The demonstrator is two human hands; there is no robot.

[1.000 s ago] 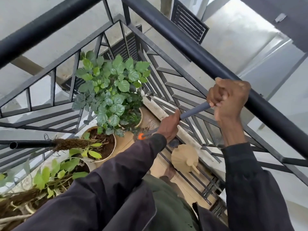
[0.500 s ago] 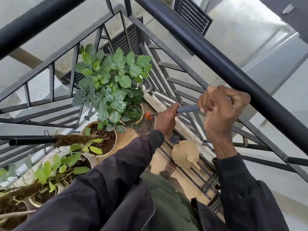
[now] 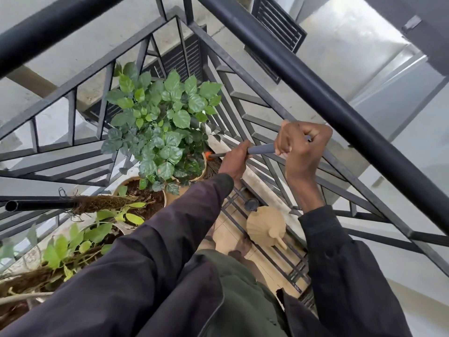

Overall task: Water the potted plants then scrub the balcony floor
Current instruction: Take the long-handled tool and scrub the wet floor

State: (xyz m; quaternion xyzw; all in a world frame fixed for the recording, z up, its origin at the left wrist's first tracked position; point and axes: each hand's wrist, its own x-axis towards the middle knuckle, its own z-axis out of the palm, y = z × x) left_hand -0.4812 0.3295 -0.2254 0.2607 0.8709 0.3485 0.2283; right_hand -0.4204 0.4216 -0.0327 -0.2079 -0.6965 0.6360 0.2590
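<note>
The broom (image 3: 261,150) has a smooth grey tube handle, an orange collar (image 3: 208,154) and coarse brown bristles (image 3: 213,169). The bristles sit low in the balcony corner beside the round pot (image 3: 203,168) of the glossy leafy plant (image 3: 165,132). Whether they touch the tan floor tiles (image 3: 226,229) is hard to tell. The left hand (image 3: 234,161) wraps the handle lower down, fingers curled tight around it. The right hand (image 3: 303,147) grips the top in a closed fist. A ribbed tan watering can (image 3: 266,226) stands on the floor by the black metal railing (image 3: 315,76).
</note>
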